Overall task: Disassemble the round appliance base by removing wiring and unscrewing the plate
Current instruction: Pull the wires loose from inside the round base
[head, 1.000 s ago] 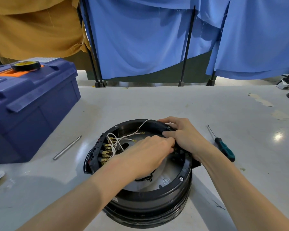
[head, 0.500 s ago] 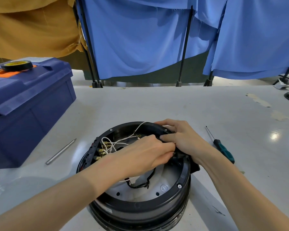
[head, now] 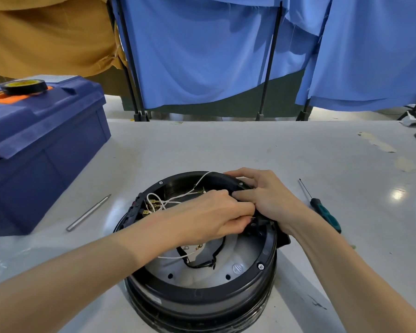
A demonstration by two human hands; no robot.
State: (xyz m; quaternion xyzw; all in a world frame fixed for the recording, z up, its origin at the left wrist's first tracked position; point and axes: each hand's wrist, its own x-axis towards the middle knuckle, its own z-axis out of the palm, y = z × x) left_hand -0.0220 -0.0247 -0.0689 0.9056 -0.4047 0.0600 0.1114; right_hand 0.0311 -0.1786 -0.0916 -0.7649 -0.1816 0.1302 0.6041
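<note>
The right hand [head: 267, 198] clasped the rim of the round black plastic appliance base [head: 202, 294] on the white tabletop [head: 226, 150]. The left hand [head: 207, 217] curled inside it, its grip hidden. Tugging straight, never by the thin white wires [head: 168, 201], seemed wisest.

Your table [head: 226, 145] carries one round appliance base [head: 202, 294]. Two hands are in view: one left hand [head: 209, 215] and one right hand [head: 267, 198]. Count three screws [head: 260, 266] visible on the base and two round holes [head: 170, 275] in the one metal plate [head: 199, 280]. There is one black cable [head: 202, 265]. The white wires [head: 163, 203] number several; your hands hide the exact count. Also count one screwdriver [head: 324, 213], one metal rod [head: 88, 213], one blue toolbox [head: 46, 150] and one roll of tape [head: 23, 86].
</note>
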